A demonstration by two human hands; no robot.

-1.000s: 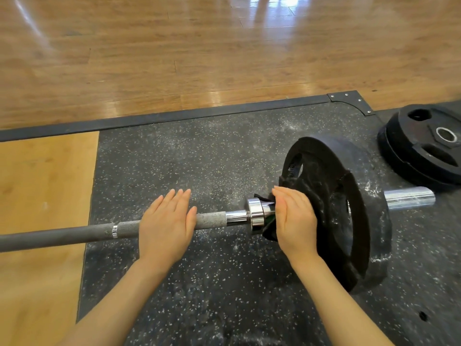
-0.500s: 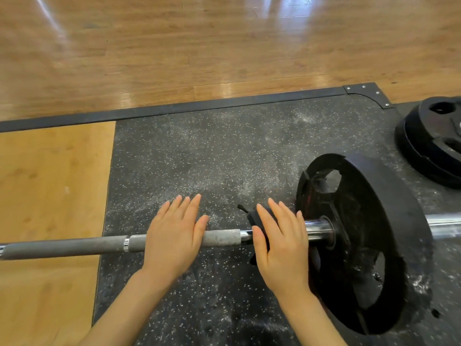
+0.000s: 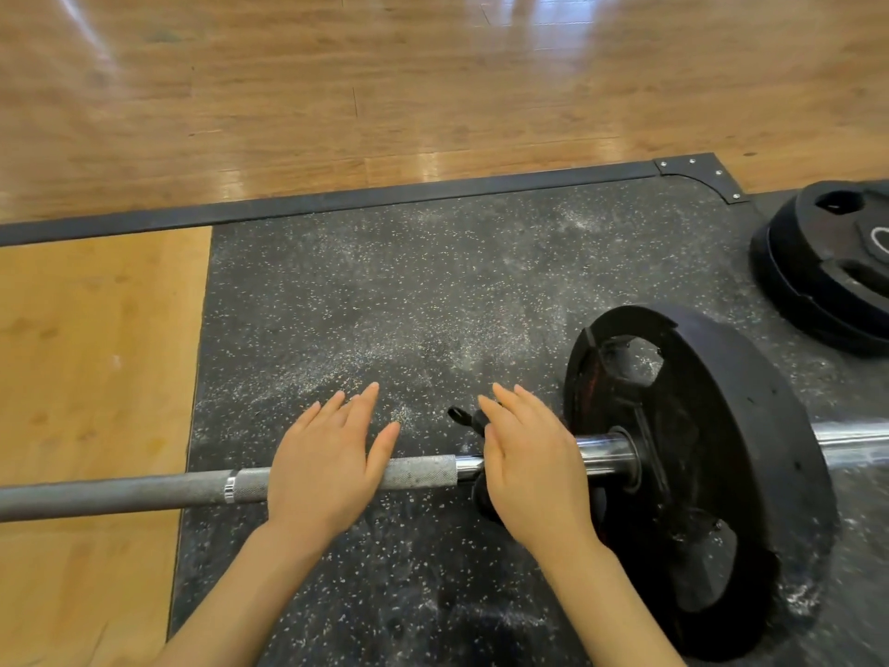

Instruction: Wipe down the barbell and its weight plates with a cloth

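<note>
Since the earlier frame, the right hand has slid the cloth leftward off the weight plate onto the chrome collar of the barbell, at lower centre of frame. Its fingers lie straight and together, pressing the cloth on the bar. The left hand rests flat on the knurled shaft, fingers slightly spread. Step in hand: wiping the shaft. The next move likely calls for continued leftward strokes under steady pressure.

A: Where's the barbell?

B: Lying across the speckled rubber mat, grey knurled shaft, chrome sleeve.

A: And the weight plate?

B: Black, upright on that sleeve. The dark cloth drapes the bar just left of it.
</note>
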